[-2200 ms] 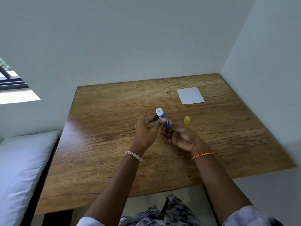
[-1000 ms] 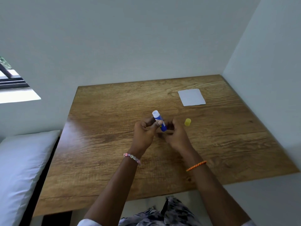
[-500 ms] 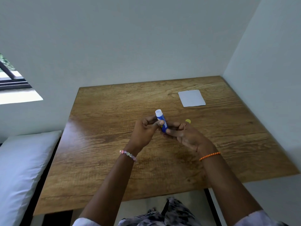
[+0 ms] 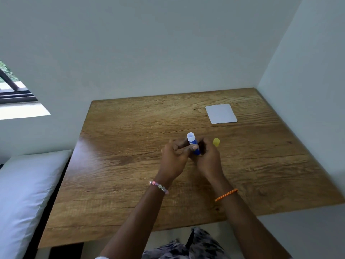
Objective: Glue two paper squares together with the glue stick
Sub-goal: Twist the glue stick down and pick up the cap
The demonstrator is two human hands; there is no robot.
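Note:
A blue glue stick (image 4: 193,143) with an uncapped white top stands tilted above the middle of the wooden table (image 4: 130,165). My left hand (image 4: 174,159) grips its barrel with thumb and fingers. My right hand (image 4: 209,158) wraps around the stick's lower end, which is hidden. Its yellow cap (image 4: 216,142) stands on the table just right of my right hand. White paper (image 4: 221,113) lies flat at the far right of the table; whether it is one sheet or two stacked I cannot tell.
The table fits into a corner, with walls at its back and right. A white cushion (image 4: 24,193) lies low at the left beside the table. A window (image 4: 13,90) is at the far left.
My right hand has turned over, from palm up under the stick to knuckles up around its base. The yellow cap shows fully again. The glue stick stays between both hands.

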